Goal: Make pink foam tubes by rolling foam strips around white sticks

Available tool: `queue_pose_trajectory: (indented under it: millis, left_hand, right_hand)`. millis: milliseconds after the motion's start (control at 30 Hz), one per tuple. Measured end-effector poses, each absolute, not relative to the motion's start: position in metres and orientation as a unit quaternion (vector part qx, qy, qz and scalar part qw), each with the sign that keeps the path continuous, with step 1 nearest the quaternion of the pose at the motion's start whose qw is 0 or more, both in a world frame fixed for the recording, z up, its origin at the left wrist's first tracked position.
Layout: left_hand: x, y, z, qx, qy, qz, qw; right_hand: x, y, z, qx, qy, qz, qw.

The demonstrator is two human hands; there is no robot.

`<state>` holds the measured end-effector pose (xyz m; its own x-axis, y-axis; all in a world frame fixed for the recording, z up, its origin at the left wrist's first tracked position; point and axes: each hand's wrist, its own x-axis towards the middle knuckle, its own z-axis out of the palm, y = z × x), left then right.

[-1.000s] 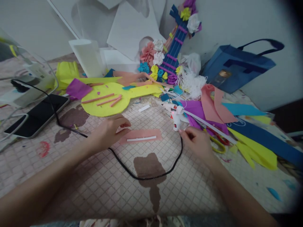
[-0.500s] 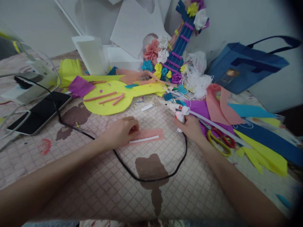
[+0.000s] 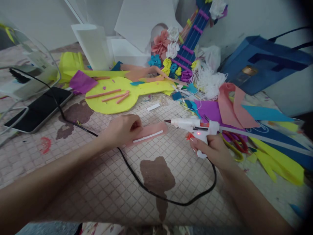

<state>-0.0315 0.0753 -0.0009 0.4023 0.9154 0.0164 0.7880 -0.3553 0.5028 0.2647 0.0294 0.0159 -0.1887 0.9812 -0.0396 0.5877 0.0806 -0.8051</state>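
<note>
My left hand (image 3: 126, 129) has its fingers pinched at the left end of a pink paper strip (image 3: 157, 127), which lies on the table. Along the strip's near edge lies a thin white stick (image 3: 148, 136). My right hand (image 3: 212, 148) is wrapped round the grip of a white glue gun (image 3: 183, 123), held to the right of the strip. The gun's dark nozzle points left, and a red light shows on its side. From its back sticks a long white glue stick (image 3: 264, 137).
A black cable (image 3: 132, 174) loops across the tablecloth (image 3: 97, 192). Behind lie a yellow guitar-shaped cutout (image 3: 110, 106), a phone (image 3: 40, 109) and a decorated blue guitar (image 3: 193, 37). Scissors (image 3: 236, 148) and coloured paper are at the right, below a blue bag (image 3: 266, 63).
My right hand has moved right and nearer with the glue gun, turning it side-on with its nozzle leftward. The pink strip is tilted slightly more. The camera view has shifted a little.
</note>
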Motion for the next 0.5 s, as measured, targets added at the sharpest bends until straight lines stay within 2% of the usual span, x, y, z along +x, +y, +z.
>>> queue_pose_trajectory:
  millis: [167,300,500]
  left_hand:
    - [-0.038,0.075,0.005,0.818,0.486,0.205,0.231]
    - [-0.042,0.073,0.010,0.832,0.444,0.162,0.292]
    - [-0.049,0.070,0.014,0.827,0.445,0.130,0.317]
  right_hand:
    - [0.250,0.020,0.018,-0.522,-0.745,0.332,0.250]
    - [0.237,0.013,0.019,-0.508,-0.774,0.313,0.213]
    - [0.224,0.007,0.016,-0.481,-0.801,0.320,0.156]
